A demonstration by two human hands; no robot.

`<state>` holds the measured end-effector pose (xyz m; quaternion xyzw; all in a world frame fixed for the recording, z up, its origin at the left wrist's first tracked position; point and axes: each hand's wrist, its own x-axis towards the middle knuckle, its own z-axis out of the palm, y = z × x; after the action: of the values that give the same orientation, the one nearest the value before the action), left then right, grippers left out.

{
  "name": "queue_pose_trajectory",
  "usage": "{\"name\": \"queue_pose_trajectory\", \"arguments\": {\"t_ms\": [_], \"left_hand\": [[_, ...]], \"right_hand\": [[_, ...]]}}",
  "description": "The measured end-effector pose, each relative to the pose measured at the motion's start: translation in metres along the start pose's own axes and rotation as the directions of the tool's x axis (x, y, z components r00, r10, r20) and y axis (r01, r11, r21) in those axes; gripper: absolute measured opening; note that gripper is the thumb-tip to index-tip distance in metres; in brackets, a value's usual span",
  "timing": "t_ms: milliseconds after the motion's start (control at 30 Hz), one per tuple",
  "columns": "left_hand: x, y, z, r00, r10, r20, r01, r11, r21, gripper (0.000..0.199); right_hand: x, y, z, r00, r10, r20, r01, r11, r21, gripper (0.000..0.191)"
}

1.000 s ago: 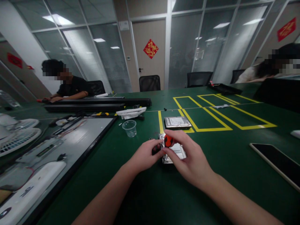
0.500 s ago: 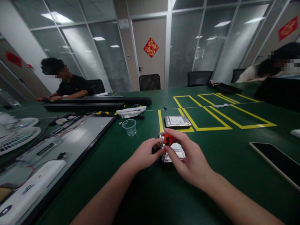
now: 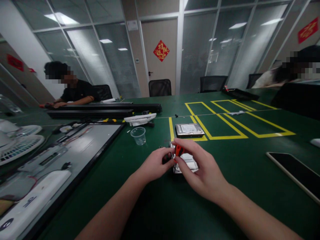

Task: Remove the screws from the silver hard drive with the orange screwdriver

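A hard drive [image 3: 188,161] lies on the green table in front of me, partly covered by my hands. My right hand [image 3: 202,166] is closed round the orange-and-black handle of a screwdriver [image 3: 179,150], held upright above the drive's left side. Thumb and fingers of my left hand [image 3: 158,163] are pinched together at the drive's left edge, close by the screwdriver's lower end; what they hold is hidden. A second hard drive [image 3: 189,129] rests just beyond, label side up, by the yellow tape.
A clear plastic cup [image 3: 138,135] stands left of the drives, near a white fan part [image 3: 140,117]. A large panel [image 3: 100,136] with electronics fills the left side. A phone [image 3: 295,173] lies at right. Two people sit across the table.
The screwdriver's handle has turned a little, and the fingers of my right hand have shifted slightly downward with it. My left hand stays in the same place.
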<state>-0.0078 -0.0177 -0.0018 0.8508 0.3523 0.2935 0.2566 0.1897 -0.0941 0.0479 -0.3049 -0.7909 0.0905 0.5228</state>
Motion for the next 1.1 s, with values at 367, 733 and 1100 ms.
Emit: {"name": "queue_pose_trajectory", "arguments": {"t_ms": [367,733,1100], "left_hand": [[-0.0003,0.0008,-0.0011,1.000,0.024,0.014,-0.024,1.000,-0.005,0.030],[0.0003,0.0003,-0.0016,1.000,0.009,0.015,-0.009,1.000,0.002,0.026],[-0.0002,0.0010,-0.0024,1.000,0.016,0.025,-0.015,0.999,-0.035,0.020]], "right_hand": [[-0.0024,0.0045,0.0016,0.999,0.046,-0.014,-0.046,0.999,-0.007,0.056],[0.0000,0.0040,0.0007,0.999,0.016,-0.035,-0.017,0.999,-0.033,0.052],[0.0000,0.0020,0.0001,1.000,-0.015,0.010,0.015,1.000,-0.004,0.057]]}}
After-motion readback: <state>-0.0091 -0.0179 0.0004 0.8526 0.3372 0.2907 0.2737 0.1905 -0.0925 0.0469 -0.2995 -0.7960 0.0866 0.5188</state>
